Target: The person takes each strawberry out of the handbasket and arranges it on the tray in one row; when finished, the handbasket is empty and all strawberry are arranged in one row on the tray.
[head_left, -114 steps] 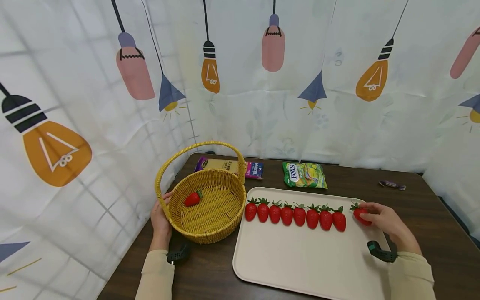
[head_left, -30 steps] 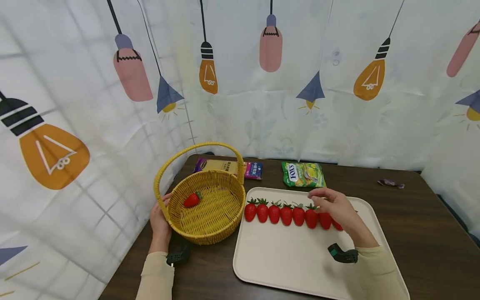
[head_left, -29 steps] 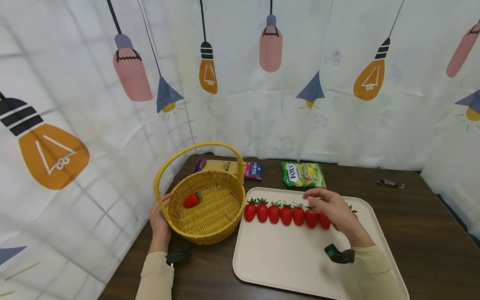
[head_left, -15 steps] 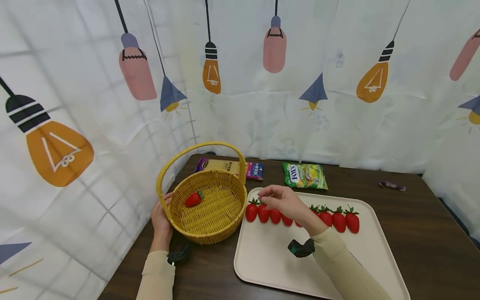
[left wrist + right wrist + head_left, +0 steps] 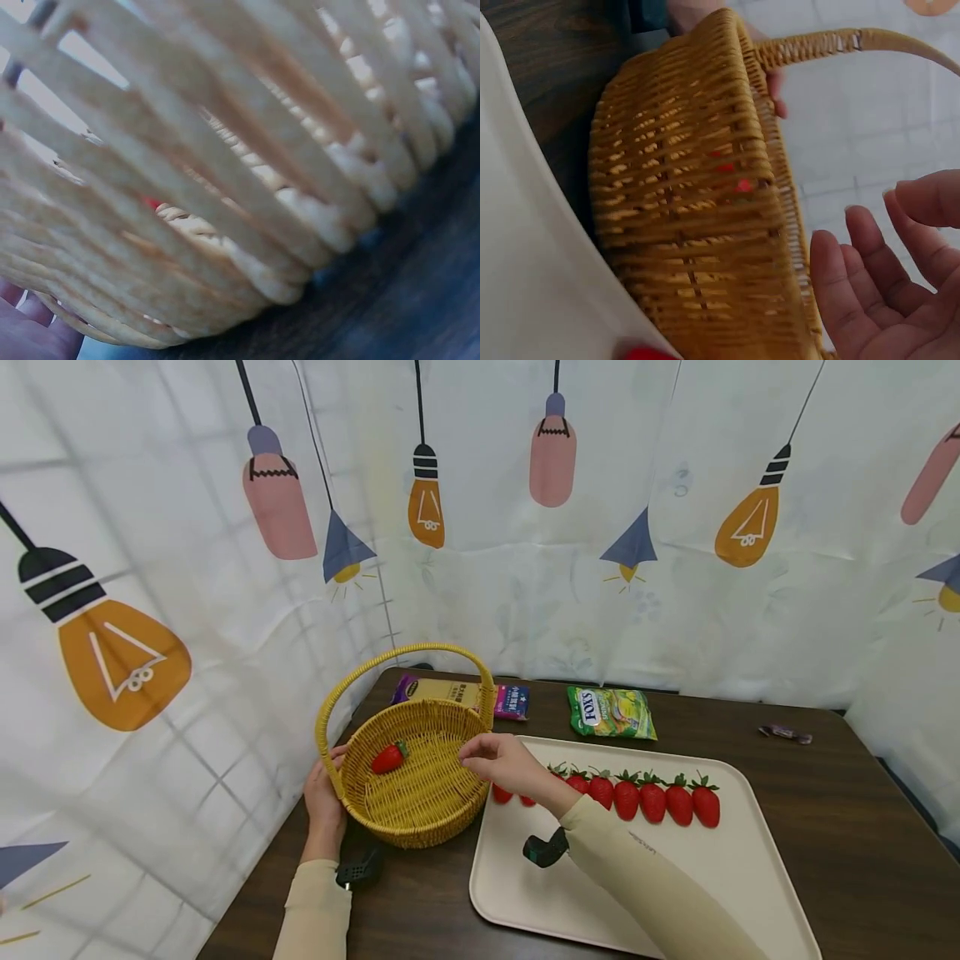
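The yellow woven basket (image 5: 420, 831) stands at the left of the table with one strawberry (image 5: 388, 758) inside it. My left hand (image 5: 324, 797) holds the basket's left side, near the base of its handle. My right hand (image 5: 510, 764) hovers at the basket's right rim. Nothing lies between its loosely bent fingers, and in the right wrist view the thumb stands apart from the fingertips. On the cream tray (image 5: 592, 902), several strawberries (image 5: 652, 802) line the far edge, stems pointing away. My right hand and forearm partly hide those at the row's left end.
Behind the basket lie a purple-and-gold snack packet (image 5: 450, 691) and a pink-and-blue one (image 5: 512, 702). A green FOX'S candy bag (image 5: 611, 712) sits beyond the tray. A small wrapped candy (image 5: 784, 733) is at the far right. A patterned curtain (image 5: 480, 602) hangs behind the dark table.
My right hand let go of a strawberry at the right end of the row, then travelled left across the tray to the basket. My left hand stays on the basket.
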A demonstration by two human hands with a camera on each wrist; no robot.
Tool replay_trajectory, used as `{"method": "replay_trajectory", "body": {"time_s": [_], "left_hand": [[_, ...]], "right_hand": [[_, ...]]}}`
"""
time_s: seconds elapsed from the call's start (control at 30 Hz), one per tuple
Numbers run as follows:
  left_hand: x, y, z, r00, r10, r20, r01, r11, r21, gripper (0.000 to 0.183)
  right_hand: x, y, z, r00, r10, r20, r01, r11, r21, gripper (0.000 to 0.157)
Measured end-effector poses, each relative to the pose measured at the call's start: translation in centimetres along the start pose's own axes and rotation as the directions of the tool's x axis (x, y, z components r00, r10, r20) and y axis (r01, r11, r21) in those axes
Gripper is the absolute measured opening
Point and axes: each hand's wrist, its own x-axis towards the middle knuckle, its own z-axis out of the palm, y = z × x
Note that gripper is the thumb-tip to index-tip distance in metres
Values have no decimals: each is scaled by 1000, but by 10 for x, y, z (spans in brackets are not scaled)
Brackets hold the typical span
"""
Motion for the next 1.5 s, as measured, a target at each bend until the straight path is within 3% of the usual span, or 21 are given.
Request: {"method": "replay_trajectory", "body": {"time_s": [0.2, 0.33, 0.57, 0.67, 0.8, 0.97, 1.27, 1.5], "left_hand": [[-2, 0, -2, 1000, 5, 5, -5, 1000, -8, 32], [-2, -1, -2, 1000, 18, 2, -18, 1000, 0, 31], [-3, -1, -1, 999, 32, -8, -32, 999, 11, 31], [-3, -1, -1, 999, 38, -7, -38, 999, 7, 31], [-3, -1, -2, 999, 43, -9, -43, 999, -1, 30], [-2, -2, -1, 999, 46, 6, -46, 999, -6, 31], [-1, -2, 0, 1000, 27, -4, -27, 999, -28, 31], [0, -2, 2, 999, 40, -2, -40, 999, -24, 34]], "right_hand": [[19, 2, 22, 999, -19, 33, 17, 998, 68, 19], [30, 2, 33, 997, -25, 67, 21, 998, 59, 23], [47, -5, 42, 994, 47, 98, -29, 984, -174, 16], [54, -11, 42, 990, 79, 121, -51, 975, -217, 14], [65, -18, 40, 977, 132, 168, -98, 975, -200, 16], [82, -14, 35, 963, 200, 181, -161, 964, -210, 19], [102, 2, 36, 988, 96, 123, -51, 943, -328, 26], [107, -4, 28, 971, 129, 201, -84, 972, -220, 34]]}}
